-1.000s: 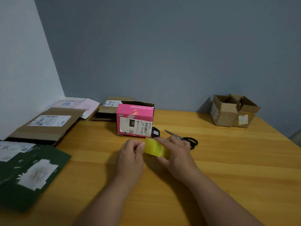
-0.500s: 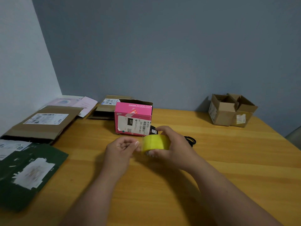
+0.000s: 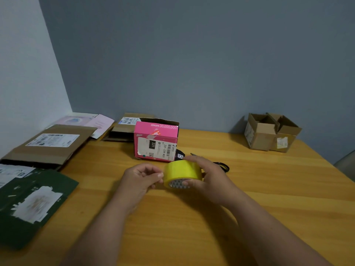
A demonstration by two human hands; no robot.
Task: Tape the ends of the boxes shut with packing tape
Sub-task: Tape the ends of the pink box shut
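Tape roll (image 3: 182, 172) — gripped by right hand (image 3: 209, 175), core axis toward camera | left hand (image 3: 143, 177) pinches at its left edge | pink box (image 3: 156, 144) just behind.

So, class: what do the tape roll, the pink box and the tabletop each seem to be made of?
Tape roll: glossy yellow plastic film, probably, on a printed core.
Pink box: printed cardboard; brown inside its open top.
Tabletop: wood or wood-look laminate, with grain lines and a smooth sheen.

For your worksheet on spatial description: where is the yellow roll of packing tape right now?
In the head view, the yellow roll of packing tape sits centre frame above the wooden table, gripped by the right hand, just before the pink cardboard box.
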